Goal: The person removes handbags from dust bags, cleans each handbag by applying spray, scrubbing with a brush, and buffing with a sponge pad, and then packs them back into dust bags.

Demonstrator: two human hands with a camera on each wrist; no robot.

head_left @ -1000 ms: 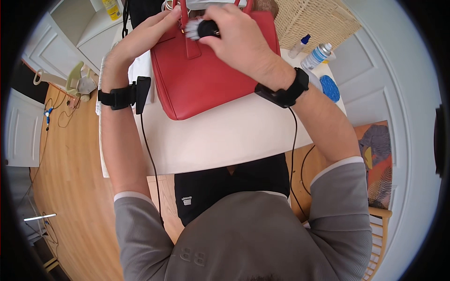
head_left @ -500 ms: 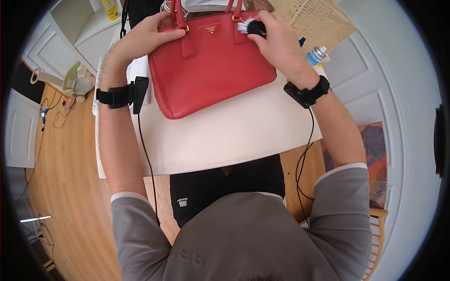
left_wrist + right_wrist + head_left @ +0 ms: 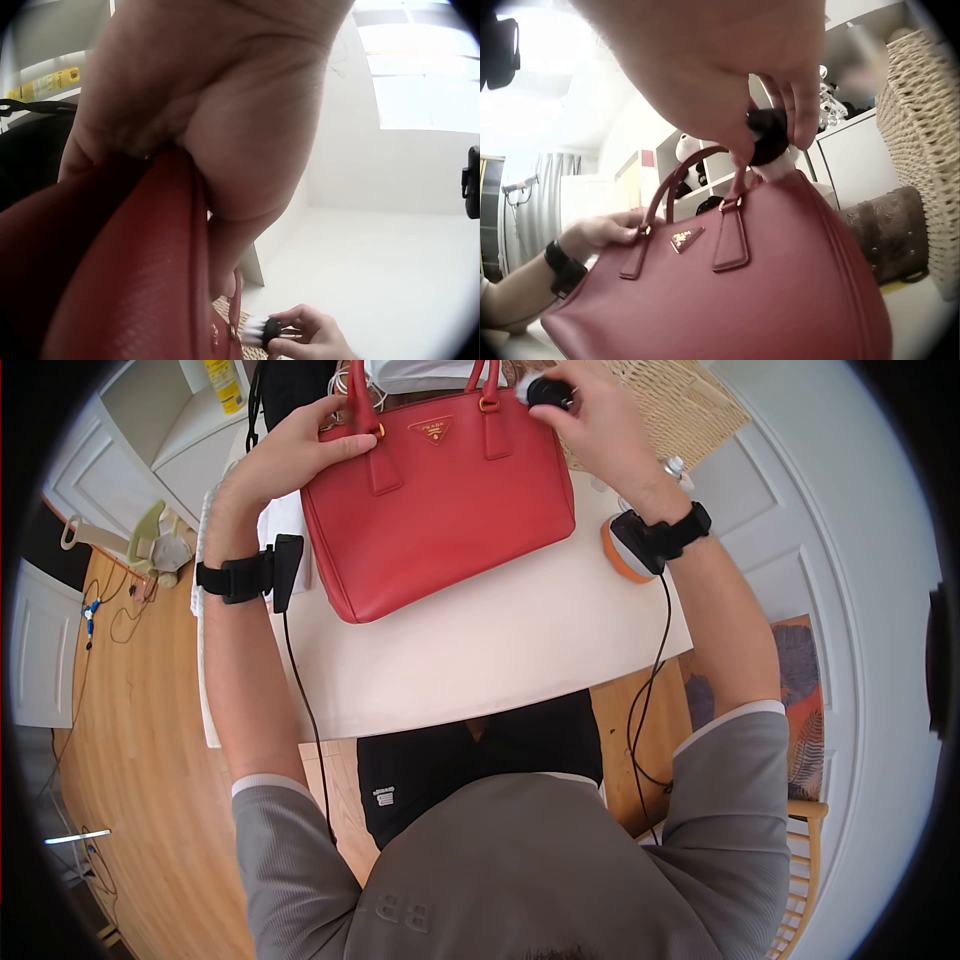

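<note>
A red handbag (image 3: 450, 510) with two handles and a triangular gold-lettered badge stands on the white table (image 3: 430, 670). My left hand (image 3: 295, 455) grips its upper left corner, thumb on the front beside the handle base, the other fingers behind the edge. In my right hand (image 3: 605, 435) a small round brush (image 3: 550, 394) with a black grip is pinched between thumb and fingers. The right wrist view puts its pale bristles (image 3: 778, 166) at the bag's top edge, to the right of the right handle. The left wrist view shows the brush (image 3: 261, 331) beyond the bag.
A wicker basket (image 3: 690, 410) stands behind on the right, with a brown case (image 3: 892, 232) near it. Partly behind my right wrist are a spray can (image 3: 674, 466) and an orange-edged round pad (image 3: 622, 555). White cloth (image 3: 285, 525) lies left of the bag.
My right hand has carried the brush rightwards, from the left handle past the right handle to the bag's upper right corner. The bag has shifted slightly left, with my left hand on it.
</note>
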